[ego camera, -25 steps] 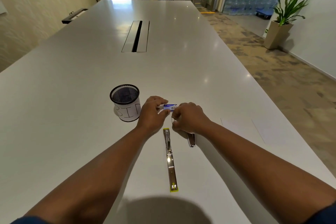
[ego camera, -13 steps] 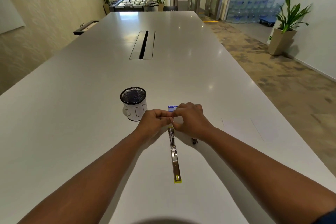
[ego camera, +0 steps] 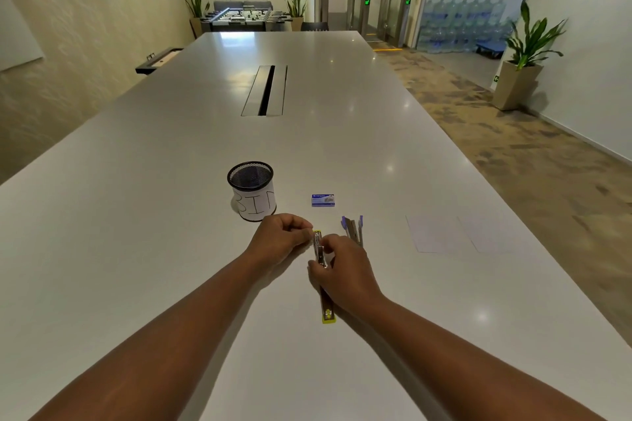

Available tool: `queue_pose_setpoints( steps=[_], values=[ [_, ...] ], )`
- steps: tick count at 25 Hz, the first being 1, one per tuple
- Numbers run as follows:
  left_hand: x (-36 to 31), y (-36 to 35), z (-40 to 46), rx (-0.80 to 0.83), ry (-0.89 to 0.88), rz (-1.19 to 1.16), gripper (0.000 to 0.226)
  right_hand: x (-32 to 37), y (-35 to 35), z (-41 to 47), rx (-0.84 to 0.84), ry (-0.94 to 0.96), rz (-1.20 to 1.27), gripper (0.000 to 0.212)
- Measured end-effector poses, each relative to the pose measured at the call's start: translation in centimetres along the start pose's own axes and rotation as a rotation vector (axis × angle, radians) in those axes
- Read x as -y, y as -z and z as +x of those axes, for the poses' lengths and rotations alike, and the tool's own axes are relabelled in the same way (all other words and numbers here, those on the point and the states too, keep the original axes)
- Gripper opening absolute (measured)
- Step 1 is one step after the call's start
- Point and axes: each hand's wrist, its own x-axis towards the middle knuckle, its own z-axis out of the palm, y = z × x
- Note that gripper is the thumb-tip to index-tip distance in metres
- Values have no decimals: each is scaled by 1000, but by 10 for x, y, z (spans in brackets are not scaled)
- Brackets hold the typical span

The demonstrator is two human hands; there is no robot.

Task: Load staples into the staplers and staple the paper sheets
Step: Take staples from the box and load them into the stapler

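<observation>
The yellow stapler lies opened flat on the worktop, pinched at its far end by the left hand and steadied by the curled right hand. It is judged rigid, light and slippery; its sides are best gripped.

Yellow stapler lies opened flat; purple stapler beside it, staple box beyond — paper sheets right.

Both hands on yellow stapler, table.

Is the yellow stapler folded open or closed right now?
Open. The yellow stapler lies unfolded flat in one long line on the table, yellow tips at both ends, both hands working its far half.
</observation>
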Motion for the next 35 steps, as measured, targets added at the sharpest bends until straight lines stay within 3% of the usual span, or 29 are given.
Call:
queue_pose_setpoints(
  steps=[4,13,18,29,33,35],
  values=[
    [-2,-2,-4,-4,3,46,8,-6,-2,-2,-18,5,44,14],
    [-17,-10,-9,-15,-160,573,9,-9,-2,-1,-49,10,85,13],
    [-21,-11,-6,15,-164,715,9,-9,-2,-1,-52,3,90,13],
    [-18,-16,-8,-53,-81,595,12,-9,-2,-1,-47,-6,98,13],
    [-17,-21,-13,-62,18,283,12,-9,-1,-1,-58,-1,92,13],
    [-16,-22,-15,-49,17,249,13,-10,-1,0,-59,1,89,13]
  ],
)
